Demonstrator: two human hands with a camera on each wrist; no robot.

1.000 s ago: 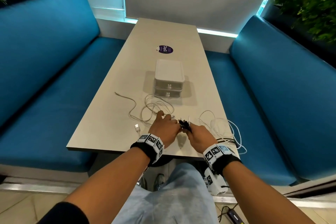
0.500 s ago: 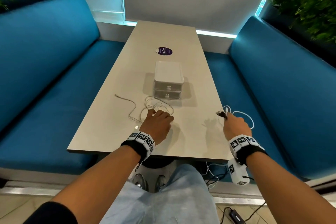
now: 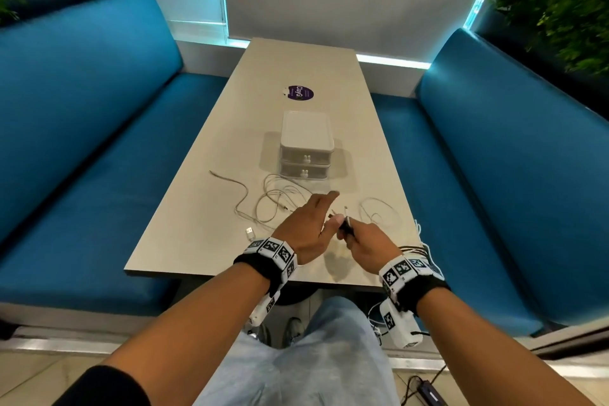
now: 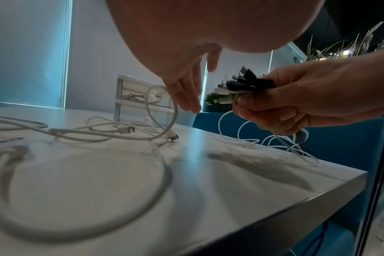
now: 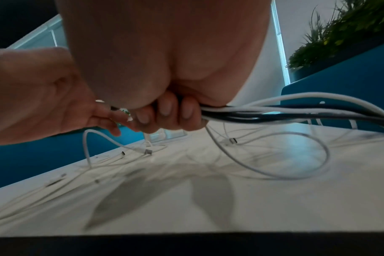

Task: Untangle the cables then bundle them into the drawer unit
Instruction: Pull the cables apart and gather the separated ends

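Note:
My right hand (image 3: 364, 241) grips a bundle of black and white cable ends (image 3: 346, 224) above the near part of the table; in the right wrist view its fingers (image 5: 164, 110) curl round the cables (image 5: 285, 110). Those cables trail off the table's right edge (image 3: 420, 245). My left hand (image 3: 309, 224) hovers just left of the plugs (image 4: 243, 83), its fingers (image 4: 186, 97) straight and holding nothing. Loose white cables (image 3: 276, 198) lie tangled in front of the white two-drawer unit (image 3: 306, 145), both drawers closed. One white loop (image 3: 379, 212) lies to the right.
A loose USB plug (image 3: 250, 233) lies near the front left of the table (image 3: 197, 241). A purple sticker (image 3: 300, 93) sits behind the drawer unit. Blue benches (image 3: 82, 142) flank the table on both sides. More cables hang below the table edge by my right knee.
My right hand came back from the table's right edge to the centre with the cable ends. My left hand lifted off the white cables and moved right, towards the bundle.

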